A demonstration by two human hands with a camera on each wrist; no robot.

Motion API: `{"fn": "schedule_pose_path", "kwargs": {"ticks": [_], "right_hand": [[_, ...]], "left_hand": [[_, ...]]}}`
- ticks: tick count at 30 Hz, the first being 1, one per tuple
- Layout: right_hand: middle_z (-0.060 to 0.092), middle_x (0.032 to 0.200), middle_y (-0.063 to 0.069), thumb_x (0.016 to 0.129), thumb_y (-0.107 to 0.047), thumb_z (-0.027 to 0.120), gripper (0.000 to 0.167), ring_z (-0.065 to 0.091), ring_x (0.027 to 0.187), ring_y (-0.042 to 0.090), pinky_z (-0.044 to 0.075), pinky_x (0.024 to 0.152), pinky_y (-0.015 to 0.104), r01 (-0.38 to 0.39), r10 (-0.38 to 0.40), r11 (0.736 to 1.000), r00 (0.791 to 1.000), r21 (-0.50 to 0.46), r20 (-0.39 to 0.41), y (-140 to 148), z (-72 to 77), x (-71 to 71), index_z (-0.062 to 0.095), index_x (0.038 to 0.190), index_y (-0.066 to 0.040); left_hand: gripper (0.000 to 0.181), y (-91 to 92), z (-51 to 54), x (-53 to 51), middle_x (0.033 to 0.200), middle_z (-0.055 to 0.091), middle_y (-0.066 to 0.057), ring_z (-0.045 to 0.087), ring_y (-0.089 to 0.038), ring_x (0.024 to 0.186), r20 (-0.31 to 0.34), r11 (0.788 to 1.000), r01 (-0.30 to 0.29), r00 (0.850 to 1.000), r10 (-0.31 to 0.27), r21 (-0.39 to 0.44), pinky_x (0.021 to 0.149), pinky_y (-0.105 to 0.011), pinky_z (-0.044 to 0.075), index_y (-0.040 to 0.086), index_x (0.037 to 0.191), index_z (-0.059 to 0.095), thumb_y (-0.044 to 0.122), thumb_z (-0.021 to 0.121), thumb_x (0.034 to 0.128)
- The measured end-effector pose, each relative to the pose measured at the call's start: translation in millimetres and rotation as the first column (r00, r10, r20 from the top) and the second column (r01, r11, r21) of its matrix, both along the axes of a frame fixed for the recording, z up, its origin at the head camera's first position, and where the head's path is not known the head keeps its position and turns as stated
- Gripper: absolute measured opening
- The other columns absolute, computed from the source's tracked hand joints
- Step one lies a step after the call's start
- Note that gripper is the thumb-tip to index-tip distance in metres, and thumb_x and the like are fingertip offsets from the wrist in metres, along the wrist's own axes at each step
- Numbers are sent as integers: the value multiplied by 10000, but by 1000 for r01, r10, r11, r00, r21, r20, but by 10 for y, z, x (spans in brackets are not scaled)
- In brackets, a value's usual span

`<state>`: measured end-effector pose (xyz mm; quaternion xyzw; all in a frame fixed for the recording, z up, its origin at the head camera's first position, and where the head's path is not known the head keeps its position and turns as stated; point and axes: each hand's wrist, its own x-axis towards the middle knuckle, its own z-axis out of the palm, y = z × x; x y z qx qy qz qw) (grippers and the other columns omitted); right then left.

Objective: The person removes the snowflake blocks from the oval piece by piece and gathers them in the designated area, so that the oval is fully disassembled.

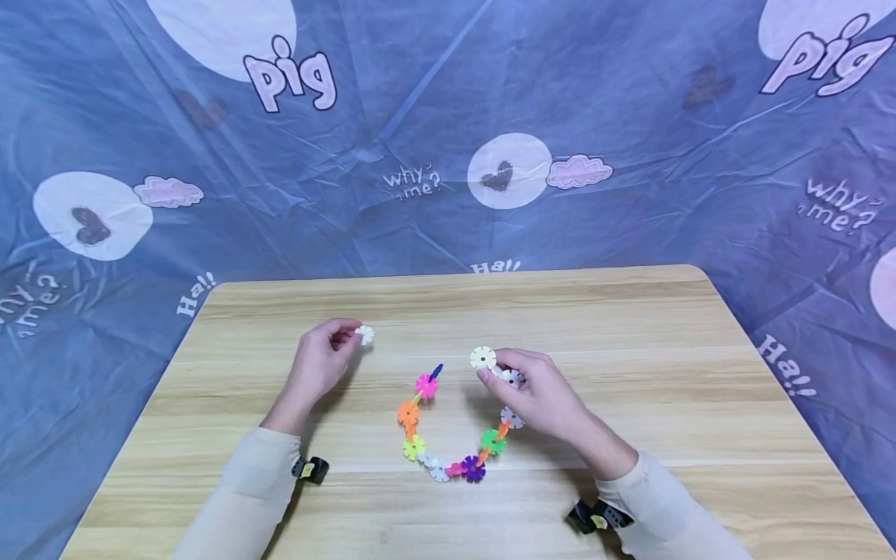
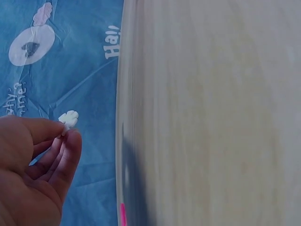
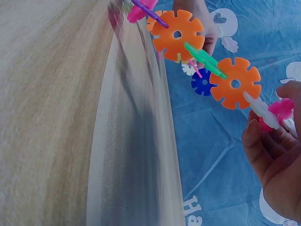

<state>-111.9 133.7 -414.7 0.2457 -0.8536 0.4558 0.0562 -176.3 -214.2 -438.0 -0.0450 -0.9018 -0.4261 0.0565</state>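
My left hand pinches a small white notched disc, a snowflake building piece, between thumb and fingertips; the left wrist view shows this white piece at the fingertips. Across from it, my right hand holds one end of a chain of interlocked snowflake discs. At that end a cream disc sticks out past the thumb. The chain curves in a U through several colours to a dark blue disc seen edge-on. Orange discs hang near the right hand in the right wrist view.
A wood-grain table lies beneath both hands. Blue printed cloth covers the wall behind and beside it. Each wrist wears a strap with a small black camera.
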Motion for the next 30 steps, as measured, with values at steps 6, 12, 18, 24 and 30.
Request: {"fn": "schedule_pose_path", "kwargs": {"ticks": [6,12,18,24,30], "right_hand": [[611,753,-86,1042,-169,705,162,504,631,19,509,595,233,5,-5,1000,1000,5,1,4,1,7,707,880,-178],[648,780,-70,1043,-173,704,137,524,642,21,524,606,236,5,-5,1000,1000,5,10,3,3,8,727,908,-168],[717,863,-46,1045,-182,705,99,581,709,22,566,682,244,12,-12,1000,1000,9,23,2,0,6,757,966,-154],[726,877,-38,1043,-180,706,93,588,722,21,572,691,246,11,-11,1000,1000,12,27,4,10,8,764,978,-146],[754,916,-19,1041,-182,708,91,610,750,20,588,717,250,11,-11,1000,1000,17,28,-2,13,10,779,1016,-130]], "left_hand": [[213,-59,-1,-38,1036,764,-209,708,-283,928,9,999,11,1000,-10,-50,774,-161,539,-63,1195,747,17,694,1005],[205,-123,27,-79,1001,758,-182,691,-278,900,46,990,21,999,-15,-142,788,-281,548,-50,1186,753,40,679,1017],[197,-179,18,-129,978,756,-167,687,-273,893,79,980,17,997,-1,-197,813,-360,540,-47,1162,756,41,657,1016],[193,-228,1,-171,976,746,-144,671,-256,879,134,969,27,991,6,-244,815,-372,532,-36,1158,751,77,658,1031],[174,-289,4,-193,970,754,-145,685,-291,891,135,956,27,991,13,-293,865,-464,553,-37,1118,746,81,680,1010]]}}
